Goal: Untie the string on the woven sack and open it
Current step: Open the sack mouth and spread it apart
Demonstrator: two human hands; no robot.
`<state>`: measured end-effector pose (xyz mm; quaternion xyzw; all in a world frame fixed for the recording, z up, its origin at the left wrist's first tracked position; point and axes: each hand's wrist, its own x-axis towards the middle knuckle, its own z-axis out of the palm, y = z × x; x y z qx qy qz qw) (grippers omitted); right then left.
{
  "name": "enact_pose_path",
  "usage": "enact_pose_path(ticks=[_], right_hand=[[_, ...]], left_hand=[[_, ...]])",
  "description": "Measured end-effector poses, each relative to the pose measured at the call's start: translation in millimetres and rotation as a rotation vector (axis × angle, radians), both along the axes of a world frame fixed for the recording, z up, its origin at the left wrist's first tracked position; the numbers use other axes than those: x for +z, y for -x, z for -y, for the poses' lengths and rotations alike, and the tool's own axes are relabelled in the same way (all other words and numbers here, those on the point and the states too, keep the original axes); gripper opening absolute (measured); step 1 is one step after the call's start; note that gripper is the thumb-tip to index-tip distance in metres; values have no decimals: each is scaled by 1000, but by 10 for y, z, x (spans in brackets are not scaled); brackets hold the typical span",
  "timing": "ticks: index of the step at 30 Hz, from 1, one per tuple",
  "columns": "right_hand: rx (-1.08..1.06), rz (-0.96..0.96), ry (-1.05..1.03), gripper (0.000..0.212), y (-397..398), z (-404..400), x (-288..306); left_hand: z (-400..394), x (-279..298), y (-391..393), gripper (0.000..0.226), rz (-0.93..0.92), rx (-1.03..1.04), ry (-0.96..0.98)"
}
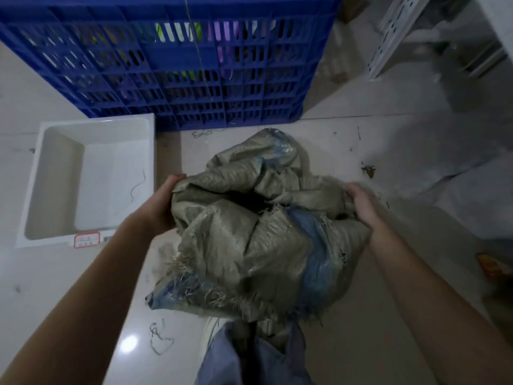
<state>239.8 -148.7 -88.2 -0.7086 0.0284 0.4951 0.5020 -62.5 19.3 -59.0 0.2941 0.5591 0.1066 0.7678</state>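
A crumpled grey-green woven sack [249,240] with a blue stripe and frayed edges is held up above the floor in front of me. My left hand [163,201] grips its left side and my right hand [361,204] grips its right side. Between the hands the sack's mouth gapes as a dark opening [244,201]. No string shows on the sack's mouth. A loose piece of string [159,339] lies on the floor below my left forearm.
A large blue slatted crate [172,59] holding colourful items stands behind the sack. A white plastic bin [55,184] sits at the left with a thread inside. White metal shelving [394,37] is at the far right. My blue trouser leg [249,357] is below.
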Motion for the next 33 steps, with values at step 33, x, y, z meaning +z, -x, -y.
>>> enact_pose_path(ticks=[33], right_hand=[[1880, 298, 273, 58, 400, 120, 386]], left_hand=[[488, -48, 219, 43, -175, -1586, -1935]])
